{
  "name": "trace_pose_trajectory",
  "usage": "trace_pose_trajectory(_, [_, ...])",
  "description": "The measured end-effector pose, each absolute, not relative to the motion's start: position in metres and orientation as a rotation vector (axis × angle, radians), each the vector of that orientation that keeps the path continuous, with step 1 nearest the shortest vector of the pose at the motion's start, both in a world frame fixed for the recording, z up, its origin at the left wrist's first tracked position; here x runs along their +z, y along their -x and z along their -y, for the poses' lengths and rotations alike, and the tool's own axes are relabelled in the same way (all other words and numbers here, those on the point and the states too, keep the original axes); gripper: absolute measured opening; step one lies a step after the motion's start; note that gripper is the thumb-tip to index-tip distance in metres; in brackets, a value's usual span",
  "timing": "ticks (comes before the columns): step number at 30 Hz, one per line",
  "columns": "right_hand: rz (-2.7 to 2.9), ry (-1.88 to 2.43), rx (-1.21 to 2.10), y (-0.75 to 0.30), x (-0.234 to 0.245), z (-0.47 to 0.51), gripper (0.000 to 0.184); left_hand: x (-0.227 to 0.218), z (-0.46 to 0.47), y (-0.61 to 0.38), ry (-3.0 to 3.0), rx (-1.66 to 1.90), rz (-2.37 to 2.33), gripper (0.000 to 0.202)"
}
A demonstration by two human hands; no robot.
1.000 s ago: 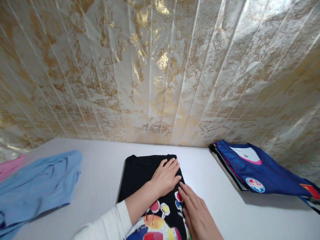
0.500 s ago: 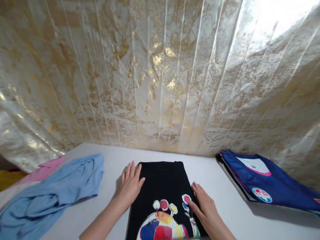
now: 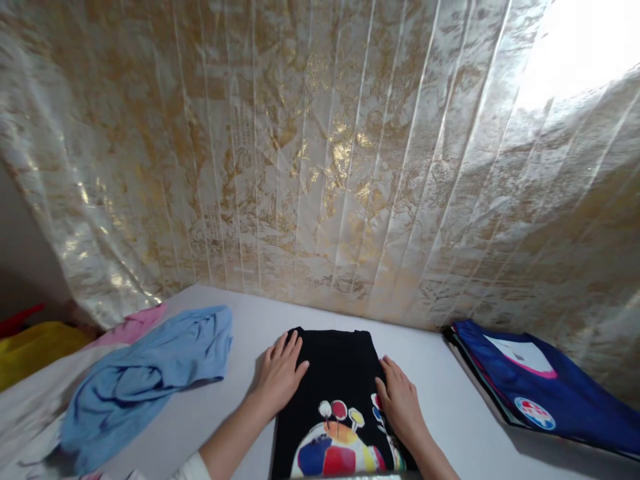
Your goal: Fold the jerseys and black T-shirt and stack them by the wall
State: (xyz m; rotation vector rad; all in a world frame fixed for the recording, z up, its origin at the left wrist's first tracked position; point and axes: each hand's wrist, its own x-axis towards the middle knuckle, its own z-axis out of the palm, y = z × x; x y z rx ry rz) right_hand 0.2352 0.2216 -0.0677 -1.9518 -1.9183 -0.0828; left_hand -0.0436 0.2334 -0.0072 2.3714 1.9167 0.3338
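Observation:
A black T-shirt (image 3: pixel 333 373) lies folded into a long rectangle in front of me, its collar end away from me and a colourful print near its lower part. My left hand (image 3: pixel 281 375) rests flat along its left edge, fingers stretched toward the collar. On the opposite edge lies my right hand (image 3: pixel 400 398), palm down with the fingers extended, its thumb over the shirt and covering some of the print. Neither hand grasps anything. The bottom of the shirt is cut off by the frame.
On the left of the white table (image 3: pixel 245 320) lies a crumpled light-blue garment (image 3: pixel 145 373), with a pink cloth (image 3: pixel 137 325) and a yellow cloth (image 3: pixel 37 350) beyond it. A stack of folded clothes, topped by a navy shirt (image 3: pixel 565 393), sits at right. A gold-patterned curtain (image 3: pixel 310 167) hangs behind.
The view has turned slightly left, so everything appears shifted right. My left hand lies further over the shirt's edge, and my right hand covers more of the flower print.

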Motion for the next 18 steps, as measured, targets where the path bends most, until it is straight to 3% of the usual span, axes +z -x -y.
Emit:
trace_pose_trajectory(12, [1.892, 1.93, -0.073, -0.235, -0.063, -0.216, 0.05, -0.01, -0.224, 0.061, -2.296, 0.355, -1.895, 0.055])
trace_pose_trajectory(18, [1.861, 1.916, -0.032, -0.235, -0.061, -0.215, 0.051, 0.001, -0.177, 0.064, -2.186, 0.402, -2.056, 0.03])
